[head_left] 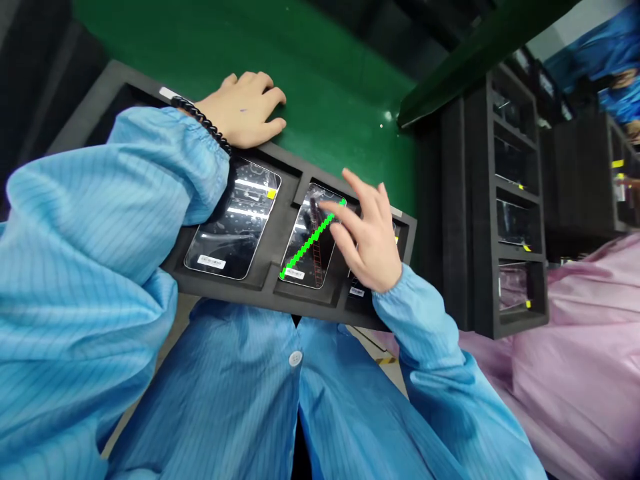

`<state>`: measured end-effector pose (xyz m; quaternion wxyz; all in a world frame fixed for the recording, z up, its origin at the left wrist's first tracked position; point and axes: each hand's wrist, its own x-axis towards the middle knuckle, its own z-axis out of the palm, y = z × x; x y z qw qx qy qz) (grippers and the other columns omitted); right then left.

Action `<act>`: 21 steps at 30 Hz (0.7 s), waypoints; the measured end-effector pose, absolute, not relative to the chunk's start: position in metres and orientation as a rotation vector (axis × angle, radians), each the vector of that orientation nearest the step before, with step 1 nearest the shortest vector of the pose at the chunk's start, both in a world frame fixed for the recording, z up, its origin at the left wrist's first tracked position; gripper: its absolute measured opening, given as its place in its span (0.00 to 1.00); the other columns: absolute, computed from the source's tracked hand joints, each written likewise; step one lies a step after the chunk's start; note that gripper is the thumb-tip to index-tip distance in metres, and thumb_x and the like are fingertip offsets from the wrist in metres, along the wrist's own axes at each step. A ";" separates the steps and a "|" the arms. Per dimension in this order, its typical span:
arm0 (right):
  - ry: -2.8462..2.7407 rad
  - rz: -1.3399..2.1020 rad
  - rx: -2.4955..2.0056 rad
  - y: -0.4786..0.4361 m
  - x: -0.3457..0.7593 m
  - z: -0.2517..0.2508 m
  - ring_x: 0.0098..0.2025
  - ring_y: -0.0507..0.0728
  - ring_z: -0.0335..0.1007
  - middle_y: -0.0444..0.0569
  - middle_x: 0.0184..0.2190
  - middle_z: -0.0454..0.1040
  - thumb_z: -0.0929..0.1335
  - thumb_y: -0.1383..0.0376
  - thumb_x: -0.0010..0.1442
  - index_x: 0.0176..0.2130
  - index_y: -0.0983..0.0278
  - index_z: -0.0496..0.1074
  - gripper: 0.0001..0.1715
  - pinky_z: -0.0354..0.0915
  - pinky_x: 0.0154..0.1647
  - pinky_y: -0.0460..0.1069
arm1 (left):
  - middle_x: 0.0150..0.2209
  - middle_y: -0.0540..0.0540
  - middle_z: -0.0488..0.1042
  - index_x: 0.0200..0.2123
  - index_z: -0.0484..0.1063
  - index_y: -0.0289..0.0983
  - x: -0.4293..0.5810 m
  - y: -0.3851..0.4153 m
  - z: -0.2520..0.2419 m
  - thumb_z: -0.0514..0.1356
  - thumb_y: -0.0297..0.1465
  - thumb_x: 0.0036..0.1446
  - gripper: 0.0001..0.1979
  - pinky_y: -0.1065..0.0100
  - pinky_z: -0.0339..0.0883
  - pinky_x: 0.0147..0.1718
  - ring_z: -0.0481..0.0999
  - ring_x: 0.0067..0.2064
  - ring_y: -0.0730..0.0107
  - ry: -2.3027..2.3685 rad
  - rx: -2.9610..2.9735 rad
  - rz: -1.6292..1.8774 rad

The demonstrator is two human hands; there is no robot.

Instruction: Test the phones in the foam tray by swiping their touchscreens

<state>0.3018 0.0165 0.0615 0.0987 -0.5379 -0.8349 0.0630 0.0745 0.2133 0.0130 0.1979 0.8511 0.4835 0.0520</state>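
A black foam tray [289, 179] holds phone-sized glass panels in separate compartments. My left hand [243, 110] rests over the tray's far edge, fingers curved onto the green surface and holding nothing; a black beaded bracelet [203, 120] circles that wrist. Below it lies a glossy panel [233, 220] with a white label. My right hand [363, 237], fingers spread, is over the middle panel [306, 259], and its fingertips seem to touch it. That panel carries a bright green line [313, 237] and a dark red ladder-like mark. A third panel [357, 288] is mostly hidden under my right hand.
The tray lies on a green surface [250, 33]. To the right stands a black foam rack [515, 200] with slotted panels, below a green beam [480, 60]. A co-worker's pink sleeve [585, 360] is at lower right, and another blue-clad person [600, 53] is at upper right.
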 end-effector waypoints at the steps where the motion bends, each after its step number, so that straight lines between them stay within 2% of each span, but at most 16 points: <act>1: -2.458 0.137 -1.636 0.027 0.303 0.059 0.69 0.65 0.56 0.51 0.71 0.57 0.56 0.58 0.73 0.56 0.58 0.73 0.23 0.45 0.72 0.71 | 0.65 0.36 0.59 0.67 0.61 0.37 0.074 0.214 0.012 0.38 0.53 0.56 0.43 0.43 0.46 0.66 0.56 0.67 0.42 1.351 2.381 0.156; 3: -2.491 0.082 -1.681 0.044 0.302 0.051 0.69 0.65 0.56 0.52 0.72 0.55 0.56 0.57 0.73 0.56 0.59 0.73 0.23 0.45 0.72 0.71 | 0.65 0.36 0.60 0.66 0.62 0.33 0.074 0.214 0.011 0.38 0.53 0.57 0.43 0.44 0.46 0.66 0.56 0.67 0.43 1.357 2.382 0.168; 5: -2.544 0.067 -1.705 0.053 0.298 0.045 0.69 0.65 0.56 0.53 0.72 0.53 0.57 0.57 0.73 0.57 0.59 0.72 0.23 0.44 0.73 0.70 | 0.65 0.37 0.60 0.66 0.62 0.34 0.074 0.214 0.010 0.37 0.55 0.56 0.44 0.45 0.46 0.67 0.56 0.67 0.44 1.364 2.375 0.174; 9: -2.564 0.090 -1.728 0.056 0.292 0.039 0.69 0.66 0.55 0.51 0.73 0.51 0.57 0.57 0.73 0.58 0.59 0.71 0.22 0.43 0.74 0.70 | 0.67 0.41 0.59 0.68 0.60 0.42 0.073 0.214 0.011 0.37 0.58 0.52 0.47 0.42 0.45 0.67 0.55 0.67 0.42 1.337 2.349 0.178; 13: -2.564 0.111 -1.709 0.047 0.294 0.042 0.69 0.67 0.55 0.51 0.73 0.52 0.57 0.56 0.73 0.58 0.58 0.71 0.23 0.43 0.73 0.71 | 0.66 0.46 0.60 0.69 0.57 0.53 0.073 0.214 0.013 0.37 0.57 0.51 0.44 0.40 0.46 0.66 0.55 0.67 0.42 1.347 2.355 0.172; 15: -2.571 0.116 -1.709 0.041 0.295 0.044 0.69 0.67 0.55 0.51 0.73 0.52 0.58 0.56 0.73 0.58 0.59 0.72 0.22 0.43 0.73 0.70 | 0.65 0.43 0.60 0.69 0.59 0.48 0.073 0.213 0.013 0.37 0.55 0.54 0.42 0.41 0.48 0.67 0.56 0.67 0.43 1.356 2.384 0.163; 19: -2.575 0.130 -1.691 0.029 0.296 0.045 0.68 0.65 0.56 0.54 0.72 0.53 0.59 0.57 0.73 0.56 0.60 0.73 0.22 0.43 0.74 0.69 | 0.63 0.30 0.60 0.66 0.62 0.28 0.074 0.212 0.013 0.41 0.46 0.62 0.38 0.38 0.49 0.66 0.57 0.68 0.38 1.329 2.445 0.157; 21: -2.579 0.140 -1.674 0.023 0.297 0.046 0.68 0.65 0.57 0.55 0.72 0.54 0.59 0.57 0.73 0.56 0.60 0.74 0.22 0.43 0.74 0.68 | 0.63 0.29 0.60 0.66 0.62 0.27 0.075 0.212 0.012 0.43 0.43 0.64 0.35 0.37 0.50 0.65 0.57 0.68 0.36 1.321 2.453 0.155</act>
